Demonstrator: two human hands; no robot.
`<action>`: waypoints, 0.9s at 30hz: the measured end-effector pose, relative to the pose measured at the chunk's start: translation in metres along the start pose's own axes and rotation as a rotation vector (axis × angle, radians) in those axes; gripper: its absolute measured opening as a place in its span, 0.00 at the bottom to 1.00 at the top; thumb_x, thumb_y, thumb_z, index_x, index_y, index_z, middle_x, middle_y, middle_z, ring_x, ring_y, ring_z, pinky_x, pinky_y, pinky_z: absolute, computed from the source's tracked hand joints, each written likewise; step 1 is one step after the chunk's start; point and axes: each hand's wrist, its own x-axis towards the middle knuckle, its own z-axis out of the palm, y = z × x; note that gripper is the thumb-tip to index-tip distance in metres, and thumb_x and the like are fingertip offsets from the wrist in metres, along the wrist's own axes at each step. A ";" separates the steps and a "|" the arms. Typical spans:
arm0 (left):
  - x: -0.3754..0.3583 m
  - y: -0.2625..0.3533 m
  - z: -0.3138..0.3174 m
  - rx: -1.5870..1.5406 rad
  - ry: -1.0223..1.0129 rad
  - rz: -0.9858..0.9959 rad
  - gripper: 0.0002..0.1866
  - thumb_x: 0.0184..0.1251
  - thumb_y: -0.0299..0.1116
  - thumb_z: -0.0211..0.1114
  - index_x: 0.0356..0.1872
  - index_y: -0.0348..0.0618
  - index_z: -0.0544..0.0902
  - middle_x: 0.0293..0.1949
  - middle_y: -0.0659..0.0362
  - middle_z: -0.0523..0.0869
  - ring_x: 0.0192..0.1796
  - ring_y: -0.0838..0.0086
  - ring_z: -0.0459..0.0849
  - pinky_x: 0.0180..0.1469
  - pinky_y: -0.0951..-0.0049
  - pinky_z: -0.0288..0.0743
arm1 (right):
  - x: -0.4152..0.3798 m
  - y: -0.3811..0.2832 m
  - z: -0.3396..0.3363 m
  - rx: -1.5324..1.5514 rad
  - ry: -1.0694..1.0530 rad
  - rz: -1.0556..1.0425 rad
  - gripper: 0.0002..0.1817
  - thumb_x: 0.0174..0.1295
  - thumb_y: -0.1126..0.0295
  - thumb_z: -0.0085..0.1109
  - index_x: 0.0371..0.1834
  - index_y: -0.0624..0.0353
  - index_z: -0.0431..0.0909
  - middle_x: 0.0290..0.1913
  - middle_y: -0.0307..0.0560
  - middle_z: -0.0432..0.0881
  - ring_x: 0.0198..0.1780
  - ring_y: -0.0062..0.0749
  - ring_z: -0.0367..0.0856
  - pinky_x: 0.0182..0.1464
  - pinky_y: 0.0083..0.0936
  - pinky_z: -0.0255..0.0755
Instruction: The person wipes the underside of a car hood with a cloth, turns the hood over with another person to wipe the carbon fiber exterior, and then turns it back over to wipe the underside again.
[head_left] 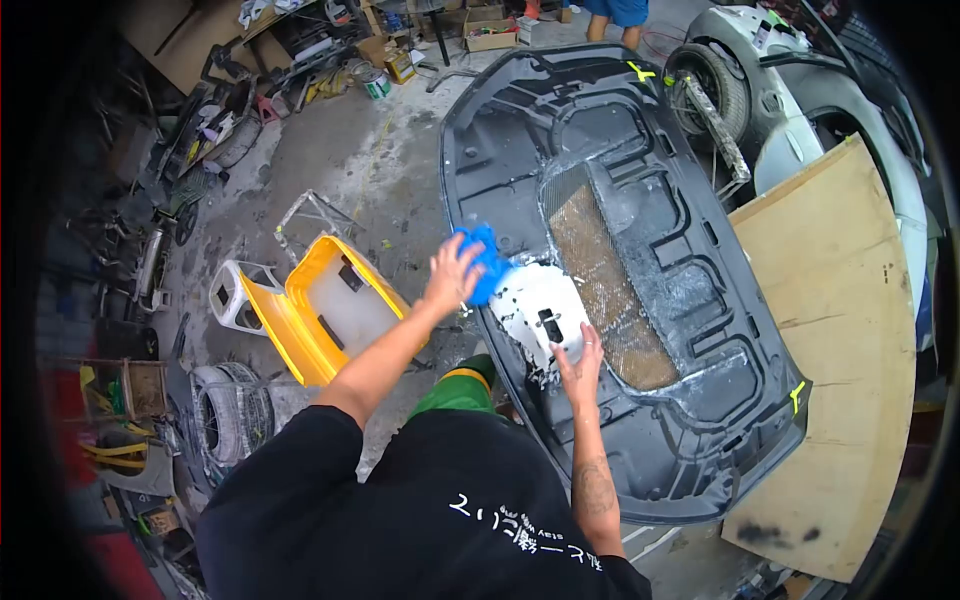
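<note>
A large black moulded panel (520, 215) with a brown mesh strip (600, 270) lies in front of me. Near its left edge rests a white sheet-like piece (535, 300) with a dark slot and ragged dark patches. My left hand (455, 275) has its fingers spread against a crumpled blue cloth or bag (482, 265), at the upper left of the white piece; whether it grips the blue material is unclear. On the lower right edge of the white piece is my right hand (580, 368), thumb and fingers apart, touching it.
Left of the panel sit a yellow bin-like part (300, 360) and a white frame (232, 300). A wooden board (830, 350) and a car with an exposed wheel (715, 90) are at right. A person's legs (615, 22) show at the top. Clutter lines the left side.
</note>
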 end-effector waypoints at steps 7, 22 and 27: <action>0.013 -0.023 0.048 -0.022 -0.300 0.194 0.23 0.75 0.49 0.57 0.69 0.62 0.75 0.72 0.48 0.69 0.75 0.44 0.62 0.73 0.42 0.55 | 0.028 -0.017 0.041 -0.180 -0.074 0.043 0.32 0.57 0.60 0.74 0.63 0.60 0.73 0.65 0.72 0.70 0.71 0.67 0.63 0.74 0.55 0.53; 0.326 -0.107 0.145 0.016 -0.080 0.413 0.25 0.73 0.48 0.59 0.68 0.59 0.76 0.70 0.49 0.73 0.73 0.48 0.67 0.69 0.45 0.64 | 0.057 -0.058 0.037 -0.177 -0.159 0.354 0.27 0.57 0.65 0.74 0.58 0.56 0.75 0.68 0.65 0.66 0.72 0.74 0.60 0.70 0.53 0.63; 0.420 -0.152 0.157 0.110 -0.008 0.299 0.24 0.72 0.51 0.59 0.65 0.58 0.79 0.69 0.49 0.74 0.72 0.49 0.69 0.68 0.46 0.64 | 0.058 -0.057 0.041 -0.236 -0.165 0.353 0.28 0.56 0.66 0.74 0.59 0.58 0.73 0.69 0.58 0.67 0.74 0.68 0.59 0.71 0.53 0.61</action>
